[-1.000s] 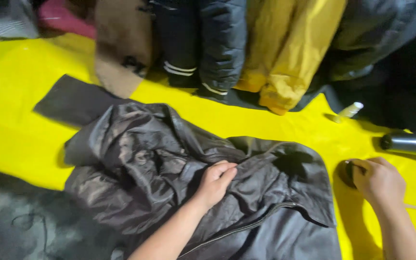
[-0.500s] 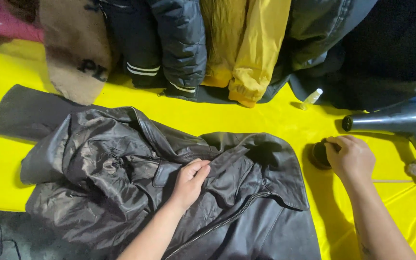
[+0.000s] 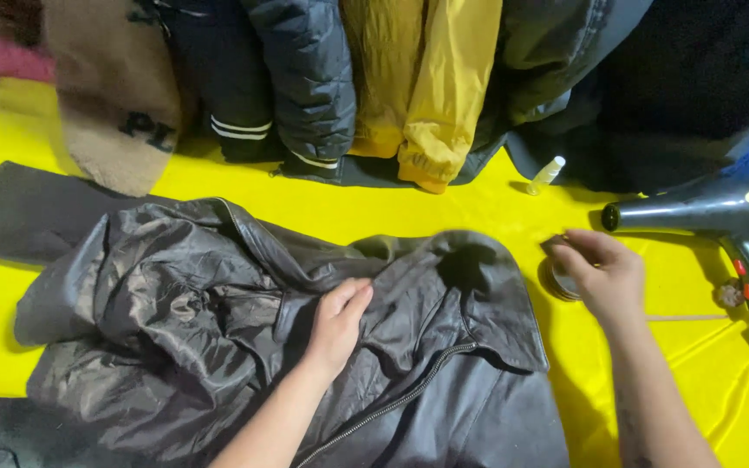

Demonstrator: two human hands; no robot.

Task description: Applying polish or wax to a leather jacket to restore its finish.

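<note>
Yellow cloth covered the bench (image 3: 478, 212) in front of you, and a row of coats hung along the back: a tan fleece one (image 3: 114, 104), a dark puffy one (image 3: 305, 78) and a yellow one (image 3: 422, 87). A dark brown leather jacket (image 3: 218, 329) lay spread out on the yellow cloth, all crumpled, with its zipper (image 3: 409, 394) running down near you.

Your left hand (image 3: 337, 322) rested on the jacket near the collar, with the fingers flat and loose, not grabbing anything. It had stayed in the same spot since a moment before.

Your right hand (image 3: 598, 270) was curled around a small round tin (image 3: 558, 282) just beside the jacket's collar. It had been on that tin a moment before too, so the tin had not been lifted away.

A dark hair dryer (image 3: 713, 212) lay near your right hand. A small white bottle (image 3: 546, 175) lay farther back.
</note>
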